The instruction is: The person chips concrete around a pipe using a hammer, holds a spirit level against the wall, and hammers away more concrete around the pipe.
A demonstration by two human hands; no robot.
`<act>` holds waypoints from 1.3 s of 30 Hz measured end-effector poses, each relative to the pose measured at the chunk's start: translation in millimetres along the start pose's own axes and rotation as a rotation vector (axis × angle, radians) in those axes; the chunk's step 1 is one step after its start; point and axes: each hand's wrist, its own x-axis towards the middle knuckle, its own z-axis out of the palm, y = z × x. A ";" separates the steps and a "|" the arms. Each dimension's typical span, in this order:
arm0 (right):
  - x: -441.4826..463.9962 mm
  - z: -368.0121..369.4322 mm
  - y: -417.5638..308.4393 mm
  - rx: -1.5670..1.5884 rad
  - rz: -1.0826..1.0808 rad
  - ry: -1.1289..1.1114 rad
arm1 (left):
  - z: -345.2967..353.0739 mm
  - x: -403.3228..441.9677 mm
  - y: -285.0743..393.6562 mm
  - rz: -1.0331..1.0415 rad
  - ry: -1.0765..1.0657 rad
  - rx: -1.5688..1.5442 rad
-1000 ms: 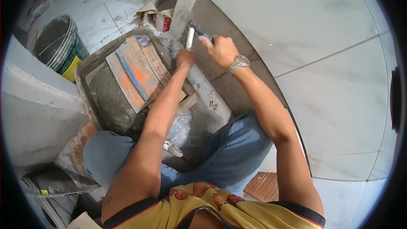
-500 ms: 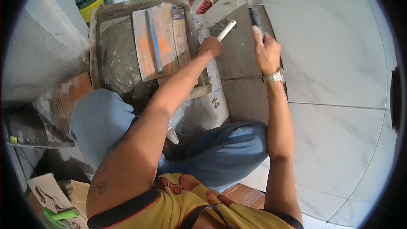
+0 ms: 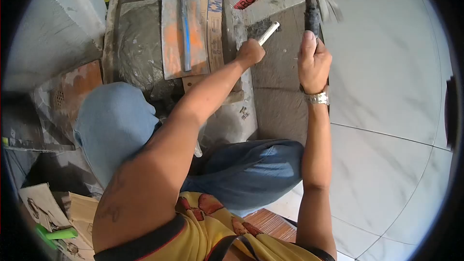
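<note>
The largest surface was the pale marbled tiling [image 3: 382,67], which lay to the right of the person's working arm. A bare grey strip [image 3: 278,75] ran along its left edge. Farther left stood a tub [image 3: 109,43] with a crusted rim, holding wet grey mortar [image 3: 137,43]. An orange-smeared panel [image 3: 171,34] lay over the mortar, with a blue-striped bar [image 3: 186,34] along it.

The right hand [image 3: 315,65] was closed around the lower end of a black-gripped tool [image 3: 312,17], thumb laid along the grip. The tool rose from the top of the fist, away from the body, near the border of strip and tiling. Its far end was blurred, and its type could not be determined.

The left hand [image 3: 251,52] was closed in a fist on a slim white tool [image 3: 269,33]. The exposed length projected from the fist away from the body and to the right, above the grey strip; the remainder was hidden.

A metal-banded watch [image 3: 316,98] encircled the right wrist. Small fragments [image 3: 244,112] lay below the left hand.
</note>
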 end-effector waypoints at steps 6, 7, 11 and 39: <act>22.7 32.3 80.5 -0.550 0.317 -0.259 | -9.0 -5.6 16.9 -0.121 -0.005 -0.004; 20.8 32.8 81.2 -0.532 0.326 -0.264 | -6.0 -7.0 14.0 -0.122 -0.020 -0.002; 9.0 2.3 12.6 -0.197 0.214 -0.071 | 12.3 4.1 -6.6 0.052 0.022 0.022; 5.2 -12.3 61.7 0.325 0.451 -0.176 | -31.2 2.4 36.5 -0.168 -0.065 -0.289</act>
